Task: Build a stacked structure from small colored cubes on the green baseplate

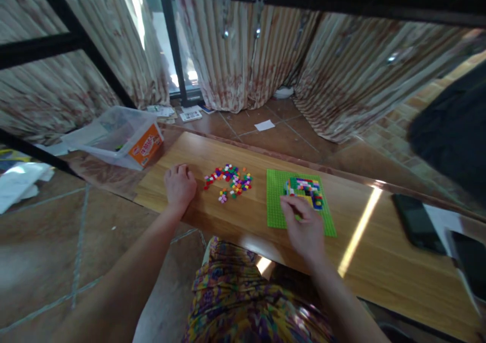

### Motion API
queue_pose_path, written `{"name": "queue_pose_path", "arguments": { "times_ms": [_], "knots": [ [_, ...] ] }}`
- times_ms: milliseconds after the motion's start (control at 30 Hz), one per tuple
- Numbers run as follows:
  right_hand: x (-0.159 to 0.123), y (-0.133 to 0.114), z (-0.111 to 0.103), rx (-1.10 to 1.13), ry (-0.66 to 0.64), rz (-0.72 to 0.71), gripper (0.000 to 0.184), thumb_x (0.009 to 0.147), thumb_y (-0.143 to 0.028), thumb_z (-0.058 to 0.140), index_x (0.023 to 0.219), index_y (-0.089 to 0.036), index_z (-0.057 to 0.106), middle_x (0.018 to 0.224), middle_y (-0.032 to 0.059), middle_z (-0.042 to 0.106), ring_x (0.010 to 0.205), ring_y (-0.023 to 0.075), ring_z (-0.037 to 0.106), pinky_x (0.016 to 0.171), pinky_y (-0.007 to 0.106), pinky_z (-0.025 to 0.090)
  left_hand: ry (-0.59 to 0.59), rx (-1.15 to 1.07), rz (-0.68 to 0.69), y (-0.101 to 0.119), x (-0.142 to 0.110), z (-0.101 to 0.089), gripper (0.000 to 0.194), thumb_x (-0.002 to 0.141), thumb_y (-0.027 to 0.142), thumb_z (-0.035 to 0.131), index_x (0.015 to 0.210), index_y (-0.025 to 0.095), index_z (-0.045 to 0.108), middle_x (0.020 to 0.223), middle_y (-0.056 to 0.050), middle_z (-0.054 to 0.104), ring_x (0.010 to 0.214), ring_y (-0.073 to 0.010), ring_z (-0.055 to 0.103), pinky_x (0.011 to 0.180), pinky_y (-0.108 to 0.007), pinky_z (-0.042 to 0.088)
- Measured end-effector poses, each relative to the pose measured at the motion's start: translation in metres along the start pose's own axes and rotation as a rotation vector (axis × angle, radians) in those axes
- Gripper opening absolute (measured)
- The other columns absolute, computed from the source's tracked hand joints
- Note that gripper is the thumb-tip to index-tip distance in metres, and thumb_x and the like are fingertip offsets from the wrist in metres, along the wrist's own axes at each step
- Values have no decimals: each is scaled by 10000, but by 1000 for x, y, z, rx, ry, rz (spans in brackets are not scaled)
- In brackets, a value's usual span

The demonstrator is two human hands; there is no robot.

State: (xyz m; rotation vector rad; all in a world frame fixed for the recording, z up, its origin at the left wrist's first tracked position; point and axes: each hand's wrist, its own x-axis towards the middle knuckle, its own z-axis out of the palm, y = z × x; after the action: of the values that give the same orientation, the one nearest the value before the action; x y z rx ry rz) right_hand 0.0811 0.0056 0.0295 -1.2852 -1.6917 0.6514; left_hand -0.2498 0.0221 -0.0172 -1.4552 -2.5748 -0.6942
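Note:
My left hand [179, 186] rests on the wooden bench with its fingers curled in, left of a loose pile of small coloured toy bricks [239, 183]; nothing shows in it. Over the near left part of a green baseplate [275, 211] is my right hand [305, 226], thumb and forefinger brought together in a pinch. Whatever may be between those fingertips is too small to make out. Just beyond them, a low multicoloured brick build [313, 185] stands on the plate, its near side partly covered by the hand.
A clear plastic bin [114, 138] with an orange label stands beyond the bench's left end. Two dark phone-like devices, one a larger slab [417, 221], and white paper [442, 224] lie at the right. Curtains [243, 54] hang behind.

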Motion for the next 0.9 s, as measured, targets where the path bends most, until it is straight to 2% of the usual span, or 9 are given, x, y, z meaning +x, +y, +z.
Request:
{"name": "queue_pose_path", "arguments": {
  "times_ms": [100,233,333,467,567,667,767,867,900],
  "knots": [
    [-6,-10,43,8,-206,-69,201,934,-291,547,930,-233,740,878,58,719,799,190,671,738,304,520,8,-20,0,0,-1,0,390,903,247,412,1175,120,661,1249,-194,637,1190,-328,558,1051,-496,402],
    [-2,-11,90,-117,-295,-143,185,932,-236,541,948,-222,725,920,73,702,836,207,661,776,320,504,8,-39,3,-1,-2,0,387,906,248,413,1177,127,662,1251,-197,636,1197,-331,555,1052,-508,401],
    [3,-10,109,-259,-306,-162,156,912,-201,570,964,-219,716,965,86,695,885,228,642,797,336,492,6,-43,2,-1,-2,0,393,905,249,410,1179,119,660,1252,-201,635,1197,-334,552,1051,-506,403],
    [5,-11,120,-386,-280,-165,135,908,-175,584,915,-228,708,962,91,682,899,229,622,788,331,483,10,-53,6,-1,-1,0,393,899,250,408,1172,124,662,1247,-205,633,1193,-333,553,1050,-512,401],
    [3,-15,114,-361,-310,-160,134,914,-173,576,884,-223,697,946,86,688,884,221,633,779,320,489,17,-36,11,-2,-1,0,395,898,259,403,1158,120,666,1237,-201,639,1185,-332,558,1051,-506,401],
    [-5,-19,95,-181,-329,-101,136,907,-186,564,881,-220,693,891,61,709,813,196,657,758,303,506,20,-6,21,-4,1,1,411,903,271,394,1168,106,661,1236,-202,641,1185,-333,562,1051,-499,403],
    [-20,-14,63,25,-265,43,150,903,-263,568,880,-235,714,835,32,738,750,180,679,714,287,528,24,13,29,-5,2,2,417,906,287,388,1159,107,666,1229,-200,646,1166,-335,570,1041,-493,411],
    [-33,3,23,125,-140,189,166,853,-356,632,875,-238,748,860,42,769,774,201,708,717,306,561,30,7,30,-6,3,3,412,896,286,399,1158,114,667,1222,-194,649,1159,-330,573,1039,-479,414],
    [-35,11,9,129,-62,233,182,835,-379,650,871,-236,757,866,49,774,782,209,712,727,321,569,31,1,28,-6,3,3,411,893,284,403,1162,118,665,1222,-192,648,1162,-327,572,1042,-476,412]
  ]
}}
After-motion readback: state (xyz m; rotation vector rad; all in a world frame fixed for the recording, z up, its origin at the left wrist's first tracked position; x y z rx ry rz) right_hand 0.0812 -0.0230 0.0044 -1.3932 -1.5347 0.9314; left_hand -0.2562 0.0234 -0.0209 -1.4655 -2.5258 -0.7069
